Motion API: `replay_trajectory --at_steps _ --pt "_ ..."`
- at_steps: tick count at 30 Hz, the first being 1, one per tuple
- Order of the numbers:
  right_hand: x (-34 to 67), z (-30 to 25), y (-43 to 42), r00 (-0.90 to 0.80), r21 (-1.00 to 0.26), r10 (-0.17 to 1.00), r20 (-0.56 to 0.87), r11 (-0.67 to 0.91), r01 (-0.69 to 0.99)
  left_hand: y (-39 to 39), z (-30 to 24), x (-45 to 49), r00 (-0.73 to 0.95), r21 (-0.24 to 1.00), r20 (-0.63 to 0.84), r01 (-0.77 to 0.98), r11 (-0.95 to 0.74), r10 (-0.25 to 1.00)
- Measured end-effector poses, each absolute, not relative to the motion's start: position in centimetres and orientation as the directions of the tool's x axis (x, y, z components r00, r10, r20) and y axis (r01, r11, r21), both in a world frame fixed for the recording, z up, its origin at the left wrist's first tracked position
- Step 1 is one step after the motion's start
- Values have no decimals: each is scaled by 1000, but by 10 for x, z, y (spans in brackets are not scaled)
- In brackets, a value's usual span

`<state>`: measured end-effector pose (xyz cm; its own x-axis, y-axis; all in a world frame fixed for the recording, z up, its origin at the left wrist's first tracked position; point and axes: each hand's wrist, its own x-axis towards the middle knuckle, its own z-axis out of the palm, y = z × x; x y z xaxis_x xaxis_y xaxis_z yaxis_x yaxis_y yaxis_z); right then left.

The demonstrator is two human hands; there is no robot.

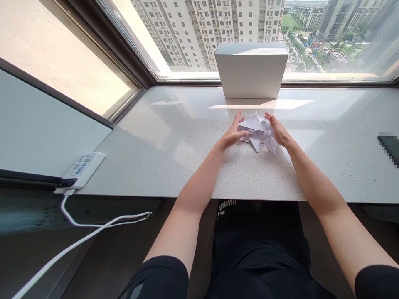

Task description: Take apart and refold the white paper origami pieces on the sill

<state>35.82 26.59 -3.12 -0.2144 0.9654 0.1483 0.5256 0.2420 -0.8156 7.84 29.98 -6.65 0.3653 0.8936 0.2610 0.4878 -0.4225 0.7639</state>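
Note:
A small heap of torn or folded white paper pieces [257, 131] lies on the speckled white countertop [174, 166], a little in front of the white box. At the heap's left side is my left hand [233, 132], its thumb and fingers apart and touching or nearly touching the paper. My right hand [278, 128] curves along the right side, fingers extended toward the paper's edge. The two hands frame the heap between them, neither closed around a piece. Some fingers of both hands are partly hidden.
Behind the paper a white box [252, 74] stands upright against the window. A white power strip [84, 168] with a white cable [84, 238] sits at the counter's left end. A dark, pixelated object [389, 147] lies at the far right.

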Motion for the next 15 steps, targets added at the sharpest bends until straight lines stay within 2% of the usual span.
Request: replay_trajectory --at_steps 2,4,6,8,10,12,15 --pt "362 -39 271 -148 -807 974 174 227 545 302 -68 80 332 817 184 472 -331 925" --pt "367 -49 279 -31 -786 971 239 212 581 302 -71 82 222 845 164 470 -253 961" --pt "374 -59 287 105 -768 955 277 155 621 298 -73 85 96 829 183 520 -206 978" --pt "381 -69 294 197 -747 937 288 91 658 293 -76 87 47 784 189 594 -179 981" --pt "387 -76 298 222 -707 924 310 68 704 288 -77 89 132 734 163 646 -210 978" --pt "389 -80 298 205 -668 927 314 62 742 282 -76 91 311 693 127 652 -309 942" --pt "383 -75 293 165 -648 961 222 20 761 277 -71 94 492 637 110 632 -441 864"
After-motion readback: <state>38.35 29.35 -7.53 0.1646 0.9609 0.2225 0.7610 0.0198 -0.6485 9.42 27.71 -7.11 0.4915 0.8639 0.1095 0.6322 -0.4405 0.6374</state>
